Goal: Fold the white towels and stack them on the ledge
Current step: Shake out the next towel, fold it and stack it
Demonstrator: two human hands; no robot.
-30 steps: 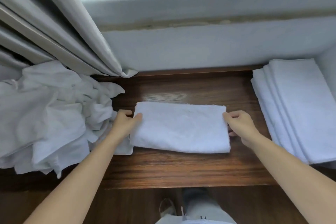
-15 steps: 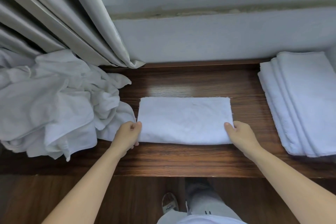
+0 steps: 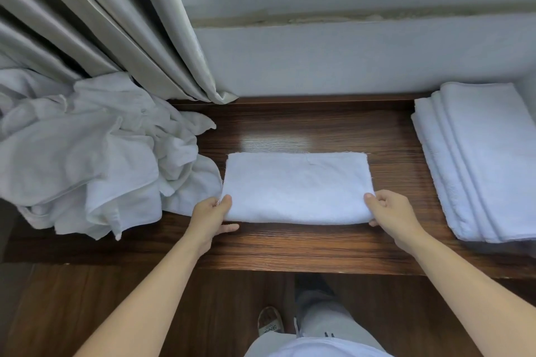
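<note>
Head view: I see the wooden ledge (image 3: 304, 243), an unfolded towel heap (image 3: 87, 153) at left, a folded stack (image 3: 487, 159) at right, the folded towel (image 3: 295, 188) between; left hand (image 3: 210, 216) and right hand (image 3: 391, 213) pinch its near corners

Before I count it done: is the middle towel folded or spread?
Folded: the middle towel is a compact rectangle with a rounded doubled near edge.

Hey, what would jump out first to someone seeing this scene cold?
Probably the folded towel at the middle of the wooden ledge, its near corners pinched by the left hand and right hand. Then the crumpled towel heap at left and the neat stack at right.
</note>
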